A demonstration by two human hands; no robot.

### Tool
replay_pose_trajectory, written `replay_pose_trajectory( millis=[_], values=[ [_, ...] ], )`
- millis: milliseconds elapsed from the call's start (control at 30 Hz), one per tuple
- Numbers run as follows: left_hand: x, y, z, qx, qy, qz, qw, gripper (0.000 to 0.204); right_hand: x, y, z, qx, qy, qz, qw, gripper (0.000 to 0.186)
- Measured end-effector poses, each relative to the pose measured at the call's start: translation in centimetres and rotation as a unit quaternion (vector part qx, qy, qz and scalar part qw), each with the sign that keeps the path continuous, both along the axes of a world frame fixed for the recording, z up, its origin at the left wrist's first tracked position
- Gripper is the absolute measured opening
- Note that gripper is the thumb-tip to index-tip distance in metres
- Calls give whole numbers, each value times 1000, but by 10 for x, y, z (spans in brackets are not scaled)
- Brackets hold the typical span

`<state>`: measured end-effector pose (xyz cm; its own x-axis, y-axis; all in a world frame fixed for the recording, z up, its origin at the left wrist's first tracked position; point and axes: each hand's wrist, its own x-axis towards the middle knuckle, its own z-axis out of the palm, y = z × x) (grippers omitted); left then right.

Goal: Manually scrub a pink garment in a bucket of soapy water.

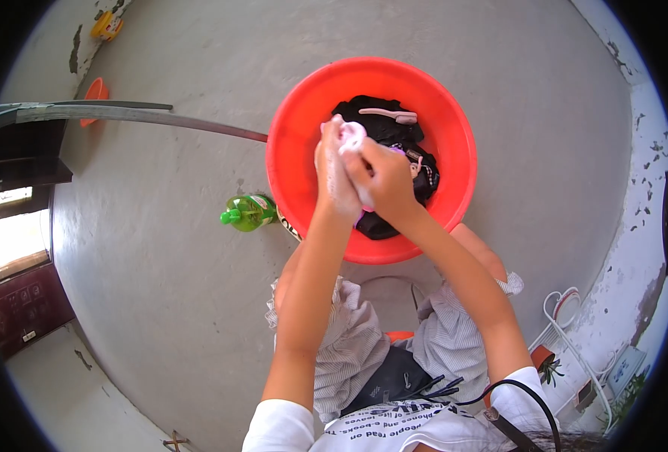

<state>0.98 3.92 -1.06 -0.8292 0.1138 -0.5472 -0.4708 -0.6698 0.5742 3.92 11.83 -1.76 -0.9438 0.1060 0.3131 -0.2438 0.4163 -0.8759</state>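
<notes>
Above a round red basin (283, 173), both my hands are pressed together around a small pale pink, wet-looking cloth (352, 135). My left hand (335, 175) is closed along its left side, with suds on the skin. My right hand (385, 177) grips it with curled fingers. Most of the cloth is hidden between the palms, so its exact kind cannot be told. Dark clothes (379, 132) lie in the basin beneath, partly covered by my hands. On them rests a pink brush (388, 115).
A green bottle (250, 212) stands on the grey floor left of the basin. A long grey bar (153, 115) reaches in from the left towards the basin rim. Farther back are a small orange basin (96, 92) and a yellow tub (107, 26). A potted plant (545, 361) stands at right.
</notes>
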Motion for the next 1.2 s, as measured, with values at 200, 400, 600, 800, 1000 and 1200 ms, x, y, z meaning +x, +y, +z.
replay_pose_trajectory(
  millis=[200, 400, 600, 800, 1000, 1200],
  values=[
    [-17, -23, 7, -38, 29, 50, 998, 23, -3, 4, 9, -4, -11, 111, 994, 20],
    [-20, -40, 23, 46, 90, 1, 995, 28, -16, 29, 4, -38, -85, 128, 987, 12],
    [-14, -19, 13, -173, 179, 92, 964, 24, -20, 27, 5, -133, -14, -50, 990, 8],
    [-18, -14, 6, -35, 95, -3, 995, 30, 7, 11, 13, 127, 209, 106, 964, 22],
    [13, 26, 2, 0, 26, -6, 1000, 29, -9, 22, -7, 60, 54, -15, 997, 26],
    [18, 26, 7, -44, 47, -75, 995, 32, -21, 26, -10, -139, -79, -78, 984, 35]
  ],
)
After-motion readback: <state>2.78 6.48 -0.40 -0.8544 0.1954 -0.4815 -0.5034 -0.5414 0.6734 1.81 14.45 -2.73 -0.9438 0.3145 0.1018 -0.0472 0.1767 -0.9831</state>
